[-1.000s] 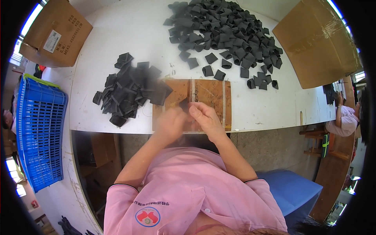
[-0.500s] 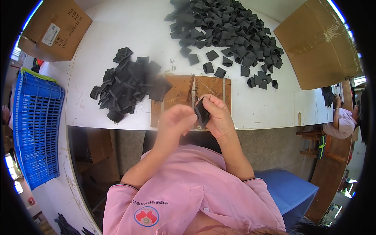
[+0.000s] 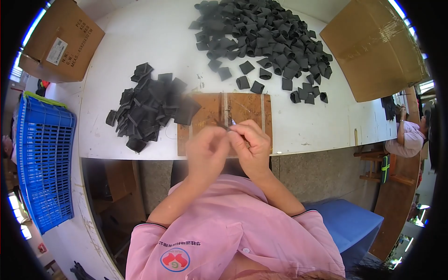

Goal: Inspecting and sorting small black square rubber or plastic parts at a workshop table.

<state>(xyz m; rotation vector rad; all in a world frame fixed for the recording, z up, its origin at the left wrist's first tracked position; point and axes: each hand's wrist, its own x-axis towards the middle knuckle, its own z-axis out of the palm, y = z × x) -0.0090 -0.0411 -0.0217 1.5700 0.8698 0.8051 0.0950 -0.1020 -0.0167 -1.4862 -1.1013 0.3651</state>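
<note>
Over the near part of a worn brown board (image 3: 200, 112), my left hand (image 3: 206, 149) and my right hand (image 3: 253, 142) meet with fingertips pinched together. Between them shows a bit of a black fabric piece (image 3: 223, 125); the fingers hide most of it. Both hands are closed, the left slightly blurred. Left of the board lies a heap of flat black fabric pieces (image 3: 149, 109), its right end overlapping the board's corner. Farther off to the right spreads a big pile of small black fabric tubes (image 3: 266, 37), a few of them loose along its near side.
Cardboard boxes stand at the far left (image 3: 70, 42) and far right (image 3: 373, 51) of the white table (image 3: 308, 133). A blue plastic basket (image 3: 44, 163) is at the left, a blue padded seat (image 3: 345, 226) at lower right. Another person (image 3: 408, 140) sits at the right.
My hands have come together. The black piece, plainly seen in my right hand before, is now mostly covered by fingers. The whole view has shifted slightly.
</note>
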